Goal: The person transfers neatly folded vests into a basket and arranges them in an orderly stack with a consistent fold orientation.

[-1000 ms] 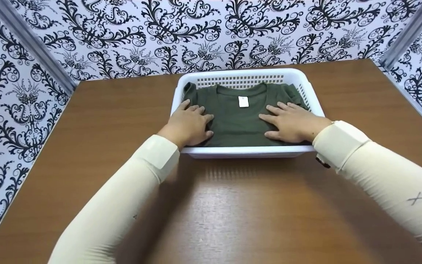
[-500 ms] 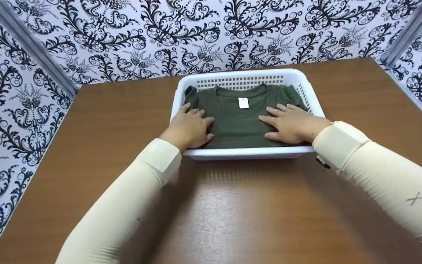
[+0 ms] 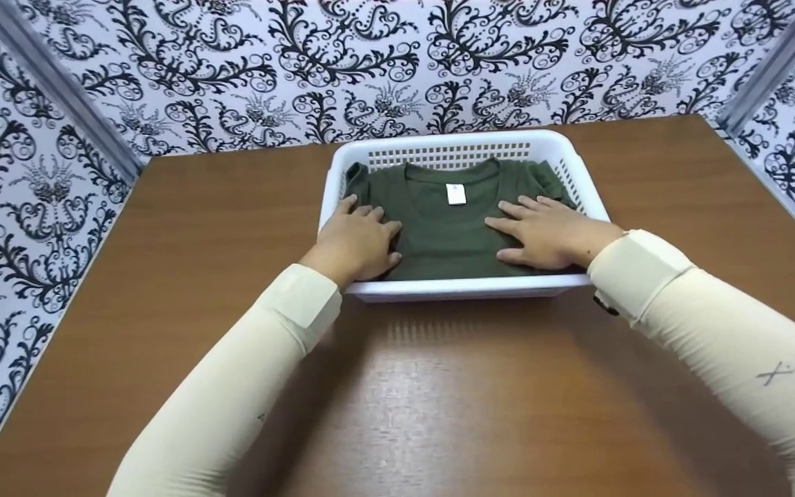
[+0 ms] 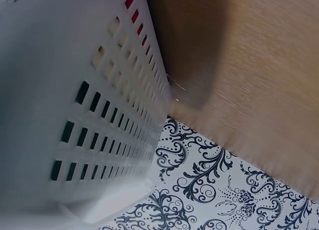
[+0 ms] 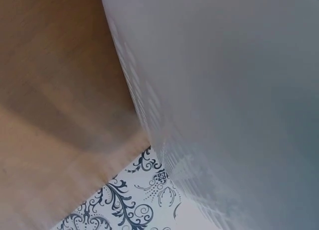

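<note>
A dark green T-shirt (image 3: pixel 446 238) lies folded inside a white plastic basket (image 3: pixel 466 284), its neckline and white tag facing up towards the back. My left hand (image 3: pixel 357 241) rests on the shirt's left part with fingers spread, its wrist over the basket's front left corner. On the shirt's right part lies my right hand (image 3: pixel 546 233), fingers spread flat, its wrist across the right rim. In the left wrist view the slotted basket wall (image 4: pixel 107 110) fills the left side. The right wrist view shows the basket wall (image 5: pixel 214 90) close up and blurred. Neither wrist view shows the hands.
The basket stands on a brown wooden table (image 3: pixel 232 207), towards its back edge. Patterned black and white panels (image 3: pixel 384 69) rise behind and at both sides, joined by grey corner posts. Light sleeves cover both forearms.
Both hands stay on the shirt in nearly the same place. The view shifts very slightly, and otherwise the shirt and basket look the same.
</note>
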Demonstrator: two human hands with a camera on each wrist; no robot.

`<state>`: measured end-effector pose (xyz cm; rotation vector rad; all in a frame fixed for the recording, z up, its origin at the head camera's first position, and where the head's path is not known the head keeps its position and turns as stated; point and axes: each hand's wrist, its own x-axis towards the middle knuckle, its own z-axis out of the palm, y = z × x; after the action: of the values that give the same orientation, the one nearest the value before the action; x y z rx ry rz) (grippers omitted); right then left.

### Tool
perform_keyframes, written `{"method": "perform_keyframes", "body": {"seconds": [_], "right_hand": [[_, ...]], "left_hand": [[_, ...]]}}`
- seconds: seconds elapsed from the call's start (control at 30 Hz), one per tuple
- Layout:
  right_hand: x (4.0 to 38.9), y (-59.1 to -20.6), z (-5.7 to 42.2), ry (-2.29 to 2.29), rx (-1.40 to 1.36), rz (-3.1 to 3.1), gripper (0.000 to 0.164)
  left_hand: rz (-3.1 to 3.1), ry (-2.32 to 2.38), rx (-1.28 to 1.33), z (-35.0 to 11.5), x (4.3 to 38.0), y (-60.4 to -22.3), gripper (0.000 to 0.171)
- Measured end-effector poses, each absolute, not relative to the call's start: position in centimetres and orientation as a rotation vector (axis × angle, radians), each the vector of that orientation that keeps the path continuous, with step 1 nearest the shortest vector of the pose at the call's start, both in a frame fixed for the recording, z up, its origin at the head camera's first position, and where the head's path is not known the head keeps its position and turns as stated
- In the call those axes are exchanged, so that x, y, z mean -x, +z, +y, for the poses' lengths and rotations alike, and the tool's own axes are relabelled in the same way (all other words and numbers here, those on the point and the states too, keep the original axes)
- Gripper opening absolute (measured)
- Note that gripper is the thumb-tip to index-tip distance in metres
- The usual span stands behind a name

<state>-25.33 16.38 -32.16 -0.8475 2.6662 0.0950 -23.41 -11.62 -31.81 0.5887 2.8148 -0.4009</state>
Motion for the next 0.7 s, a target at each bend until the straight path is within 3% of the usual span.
{"method": "perform_keyframes", "body": {"seconds": [0.7], "right_hand": [[25.17, -32.28, 16.39, 0.059, 0.848, 2.687, 0.064]], "left_hand": [[2.873, -0.386, -0.58, -11.49, 23.12, -32.14, 0.059]]}}
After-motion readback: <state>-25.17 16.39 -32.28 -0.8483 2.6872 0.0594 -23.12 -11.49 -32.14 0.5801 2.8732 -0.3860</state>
